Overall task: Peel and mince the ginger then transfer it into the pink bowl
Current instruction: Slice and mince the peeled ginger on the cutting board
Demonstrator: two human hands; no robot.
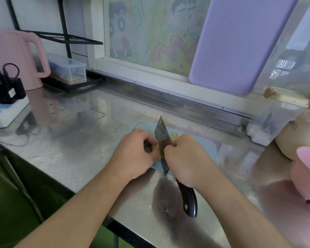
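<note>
A small blue cutting board (207,149) lies on the steel counter. My right hand (186,160) grips a cleaver (161,136) by its dark handle (190,201), the blade standing on edge over the board. My left hand (136,151) is curled against the blade's left side, holding a piece of ginger (155,143) that is mostly hidden by its fingers. Pale ginger bits (175,136) lie on the board just behind the blade. The pink bowl (306,174) stands at the counter's right edge.
A pink kettle (16,56), a power strip with a black plug (7,104) and a clear box (68,70) stand at the back left. A purple board (240,42) leans on the window. A clear container (274,120) and cream pot (292,138) sit at right.
</note>
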